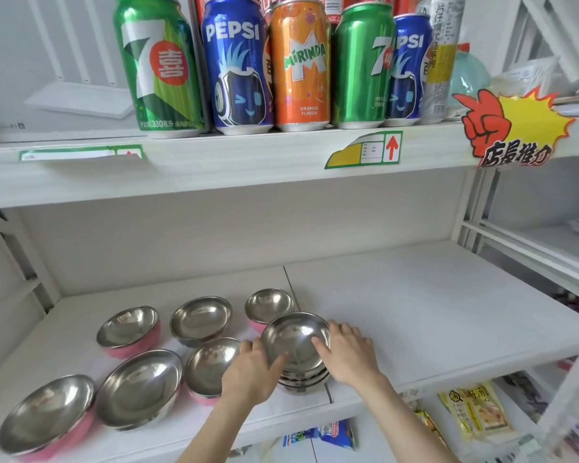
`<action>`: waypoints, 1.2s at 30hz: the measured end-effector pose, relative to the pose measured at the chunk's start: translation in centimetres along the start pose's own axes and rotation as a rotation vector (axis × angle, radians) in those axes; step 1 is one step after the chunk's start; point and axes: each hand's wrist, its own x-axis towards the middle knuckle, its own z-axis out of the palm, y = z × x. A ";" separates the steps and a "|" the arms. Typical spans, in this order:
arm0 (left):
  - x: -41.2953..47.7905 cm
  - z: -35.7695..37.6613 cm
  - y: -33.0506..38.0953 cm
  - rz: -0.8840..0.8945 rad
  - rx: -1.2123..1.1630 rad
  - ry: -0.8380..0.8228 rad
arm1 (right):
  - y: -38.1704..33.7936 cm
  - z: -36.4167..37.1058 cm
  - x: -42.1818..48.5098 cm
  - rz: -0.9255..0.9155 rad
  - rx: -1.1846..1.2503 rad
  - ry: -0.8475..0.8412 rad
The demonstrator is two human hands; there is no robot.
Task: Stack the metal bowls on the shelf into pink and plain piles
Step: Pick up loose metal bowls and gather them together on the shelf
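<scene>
A stack of plain metal bowls (296, 342) stands near the front edge of the white shelf (448, 312). My left hand (253, 372) grips its left side and my right hand (346, 354) its right side, thumbs inside the top bowl. Loose bowls sit to the left: pink-sided ones at back left (127, 330), back right (268, 305), front centre (211, 367) and front far left (47, 416). Plain ones sit at back centre (200, 320) and front left (140, 389).
Soda cans (298, 65) line the upper shelf, whose front edge (214, 168) overhangs the bowls. Uprights (468, 212) bound the shelf at the right. Snack packets (475, 412) lie on the shelf below. The right half of the bowl shelf is bare.
</scene>
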 end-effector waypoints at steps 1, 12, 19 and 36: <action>-0.1 -0.1 0.0 0.011 0.065 0.016 | -0.1 -0.2 -0.2 -0.012 -0.033 0.021; -2.7 -4.0 -1.5 0.167 0.597 0.401 | -2.3 -3.2 -1.3 -0.178 -0.203 0.264; -6.2 -7.9 -6.8 0.207 0.564 0.543 | -7.4 -4.4 -4.0 -0.217 -0.118 0.373; -7.2 -15.4 -21.2 0.218 0.536 0.522 | -22.9 1.9 -5.6 -0.191 -0.009 0.330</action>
